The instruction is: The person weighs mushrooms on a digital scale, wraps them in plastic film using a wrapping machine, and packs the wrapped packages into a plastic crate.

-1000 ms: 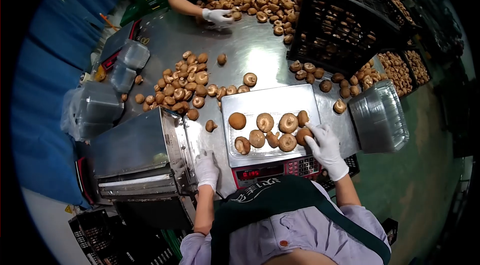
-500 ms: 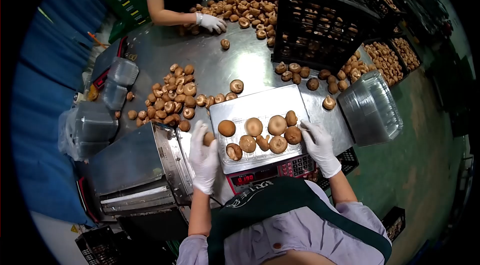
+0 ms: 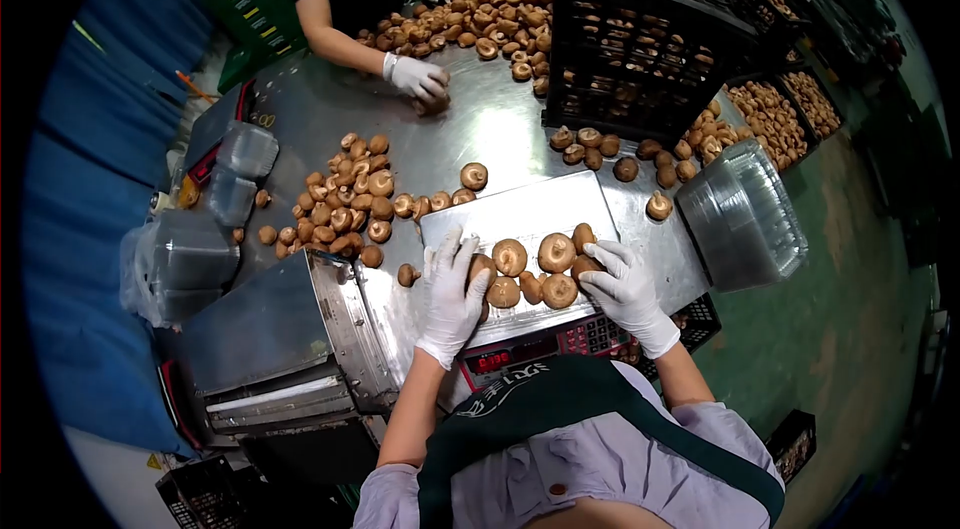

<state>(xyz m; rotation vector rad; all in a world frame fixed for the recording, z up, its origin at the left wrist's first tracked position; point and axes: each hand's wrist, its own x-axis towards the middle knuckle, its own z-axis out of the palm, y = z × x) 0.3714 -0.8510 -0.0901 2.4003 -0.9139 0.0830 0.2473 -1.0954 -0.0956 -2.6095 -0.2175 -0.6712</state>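
Note:
Several brown mushrooms (image 3: 557,252) lie in two rough rows on a clear tray on the metal plate of the scale (image 3: 545,197). At the left end of the rows, my gloved left hand (image 3: 452,294) rests against mushrooms, fingers spread and pointing away from me. My gloved right hand (image 3: 625,291) touches the mushrooms at the right end, its fingers slightly apart and curved over them. Below the plate the red display (image 3: 492,361) is lit, its digits hard to read. A loose mushroom (image 3: 408,275) sits left of my left hand.
A mushroom pile (image 3: 350,194) is at the left, beside clear trays (image 3: 190,254) and a metal machine (image 3: 255,329). Across the table, a co-worker's gloved hand (image 3: 418,79) is at a mushroom. A black crate (image 3: 640,59) and stacked trays (image 3: 745,219) stand on the right.
My left hand has moved from beside the scale onto the mushrooms at the left. My right hand has shifted slightly inward over the right-end mushrooms. The co-worker's hand has moved nearer.

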